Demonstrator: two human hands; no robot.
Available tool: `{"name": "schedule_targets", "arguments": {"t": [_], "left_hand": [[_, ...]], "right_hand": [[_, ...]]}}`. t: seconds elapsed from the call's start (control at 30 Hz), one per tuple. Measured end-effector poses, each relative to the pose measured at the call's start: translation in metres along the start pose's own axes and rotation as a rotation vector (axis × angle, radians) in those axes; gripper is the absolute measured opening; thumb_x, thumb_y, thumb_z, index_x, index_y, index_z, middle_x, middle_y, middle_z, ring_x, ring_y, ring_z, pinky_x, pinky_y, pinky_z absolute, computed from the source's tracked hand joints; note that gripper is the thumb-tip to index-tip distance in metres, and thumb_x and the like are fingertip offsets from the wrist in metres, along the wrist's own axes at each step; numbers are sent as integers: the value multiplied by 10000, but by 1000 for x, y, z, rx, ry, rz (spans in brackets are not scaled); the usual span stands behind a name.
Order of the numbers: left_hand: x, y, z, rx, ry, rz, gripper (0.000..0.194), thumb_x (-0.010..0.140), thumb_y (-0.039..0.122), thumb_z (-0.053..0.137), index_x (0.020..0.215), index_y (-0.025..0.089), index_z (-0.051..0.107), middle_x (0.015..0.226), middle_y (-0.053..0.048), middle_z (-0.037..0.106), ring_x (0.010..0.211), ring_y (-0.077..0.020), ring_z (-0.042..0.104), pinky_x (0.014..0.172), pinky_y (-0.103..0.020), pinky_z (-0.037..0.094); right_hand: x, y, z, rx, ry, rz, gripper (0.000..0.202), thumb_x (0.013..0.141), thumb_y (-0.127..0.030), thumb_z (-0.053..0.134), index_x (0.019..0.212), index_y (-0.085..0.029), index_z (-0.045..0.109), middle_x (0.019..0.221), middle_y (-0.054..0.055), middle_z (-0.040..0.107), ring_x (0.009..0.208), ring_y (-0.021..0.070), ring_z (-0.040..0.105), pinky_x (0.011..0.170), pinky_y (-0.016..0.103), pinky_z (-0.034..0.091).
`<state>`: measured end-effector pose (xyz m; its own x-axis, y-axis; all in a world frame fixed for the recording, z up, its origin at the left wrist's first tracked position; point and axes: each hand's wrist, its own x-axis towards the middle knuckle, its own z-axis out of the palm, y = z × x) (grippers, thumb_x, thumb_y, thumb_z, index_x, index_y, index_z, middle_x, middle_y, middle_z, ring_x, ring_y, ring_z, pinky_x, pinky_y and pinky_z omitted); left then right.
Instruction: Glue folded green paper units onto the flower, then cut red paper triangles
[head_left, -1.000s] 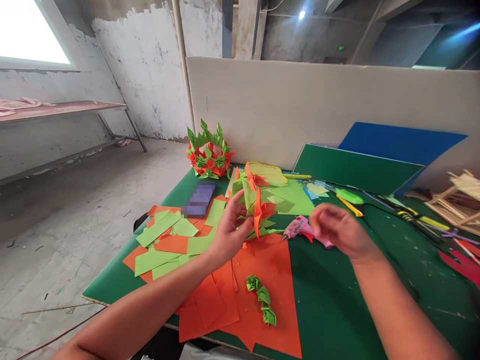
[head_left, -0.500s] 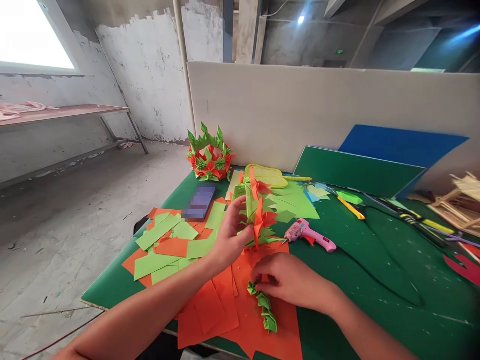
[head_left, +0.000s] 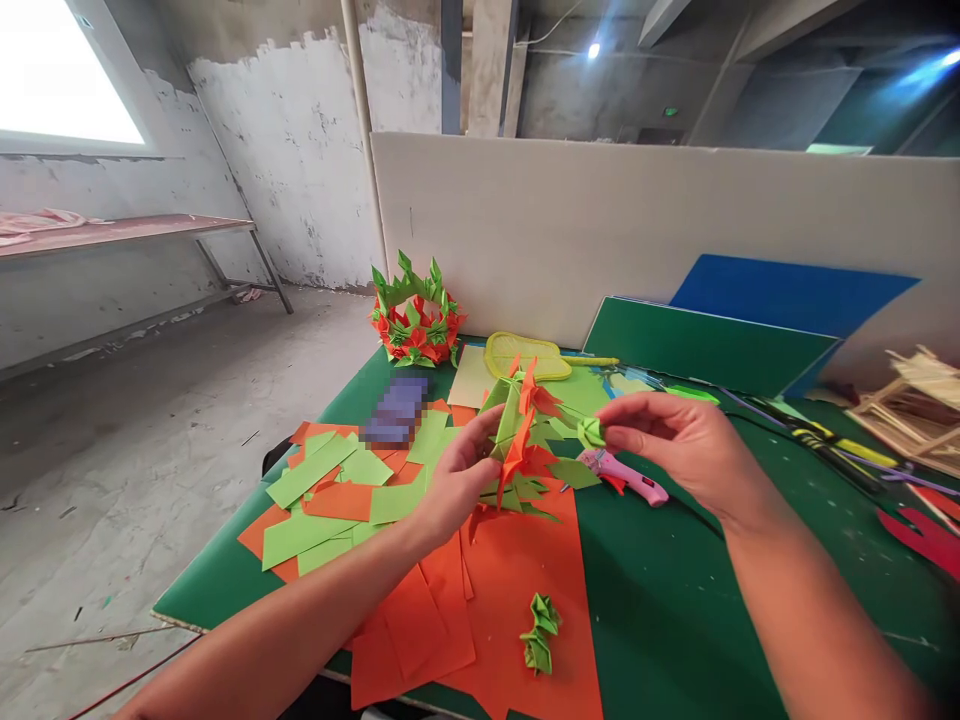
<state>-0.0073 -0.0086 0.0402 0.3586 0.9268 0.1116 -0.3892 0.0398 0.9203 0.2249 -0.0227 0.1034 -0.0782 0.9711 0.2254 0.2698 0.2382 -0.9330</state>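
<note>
Green bud [head_left: 592, 433] has risen; our right grip [head_left: 679, 445] pinches it, left grip [head_left: 459, 482] holds folded-paper piece [head_left: 511, 418]. Probably light, crushable; hold by edges.

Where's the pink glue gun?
Head view, right of centre: the pink glue gun lies on the green table, just below the right hand in the picture, partly behind a green paper leaf.

Orange and green paper piece [head_left: 517, 450], green bud [head_left: 591, 432], pink glue gun [head_left: 630, 478] (black cord [head_left: 696, 514])
</note>
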Motion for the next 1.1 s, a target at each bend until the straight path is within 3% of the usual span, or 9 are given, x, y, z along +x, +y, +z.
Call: {"name": "schedule_targets", "arguments": {"t": [0.07,0.3,0.5,0.67,0.8,0.93,1.1], "left_hand": [[0,0,0,-19,-9,-35,663,631,110,540,1282,243,531,1307,-49,569,1246,-280,461,908,-353,448],[-1,3,2,9,-34,-28,670,628,122,552,1287,241,525,1282,-47,584,1240,-277,467,919,-351,439],[-3,5,3,43,-38,5,645,628,97,516,1252,258,547,1241,-34,611,1136,-241,543,814,-305,483],[-4,3,3,15,-113,64,623,648,66,519,1236,271,548,1321,-31,566,1192,-245,520,816,-298,497],[-4,3,4,-28,-155,68,625,657,59,526,1246,269,533,1336,-43,560,1221,-251,507,818,-293,500],[-5,2,2,-37,-141,41,617,676,66,540,1259,268,527,1357,-53,547,1171,-259,551,771,-292,511],[-6,2,1,-92,-103,17,439,769,203,641,1205,221,591,1256,-81,627,1152,-281,576,881,-353,490]], "right_hand": [[7,-1,4,-4,38,-11,325,630,-433,812,833,-193,729,773,48,728,717,198,693,638,290,584],[14,0,23,-4,-8,17,300,679,-447,775,841,-199,723,764,30,720,701,178,680,627,284,579],[9,-4,29,-57,0,65,317,708,-482,736,862,-207,705,788,42,720,647,177,660,391,208,460],[5,-7,35,-138,6,-83,290,742,-470,707,846,-199,699,826,51,725,696,183,672,544,267,543],[4,-8,38,-217,12,-121,270,774,-465,677,841,-204,696,803,44,727,687,180,670,580,281,554],[3,-8,40,-234,-3,-121,243,793,-449,664,835,-211,690,792,37,723,686,171,662,581,270,552],[2,-7,43,-318,-4,-164,175,819,-388,644,844,-222,697,816,31,718,661,161,648,594,278,551]]}}
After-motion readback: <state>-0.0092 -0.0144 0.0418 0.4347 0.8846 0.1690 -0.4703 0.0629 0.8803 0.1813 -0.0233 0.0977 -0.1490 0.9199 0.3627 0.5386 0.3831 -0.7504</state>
